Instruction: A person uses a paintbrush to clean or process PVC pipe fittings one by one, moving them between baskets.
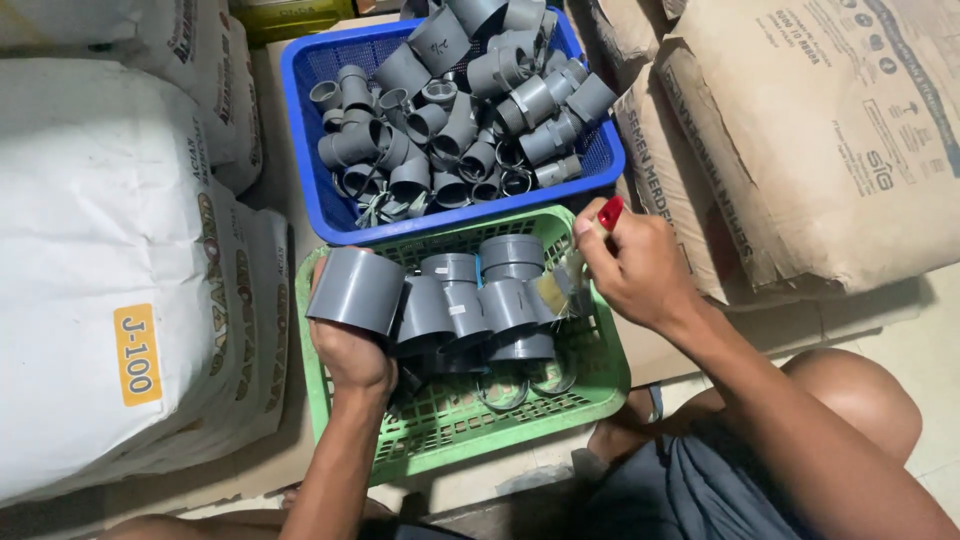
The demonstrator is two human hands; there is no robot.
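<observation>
My left hand (350, 350) grips a short grey plastic pipe coupling (357, 290) over the left edge of a green plastic basket (470, 440). My right hand (635, 270) holds a paintbrush with a red-tipped handle (607, 213), its bristles pointing down-left toward the basket's right side. Inside the green basket lie several more grey pipe couplings (495, 295) and a few thin rings. Just beyond it stands a blue plastic basket (310, 150) heaped with several grey pipe fittings (460, 110), elbows and tees among them.
Large white sacks (110, 280) are stacked on the left. Brown paper sacks (800, 140) pile up on the right. My bent knee (860, 400) and dark shorts sit at the lower right. Cardboard lies under the baskets.
</observation>
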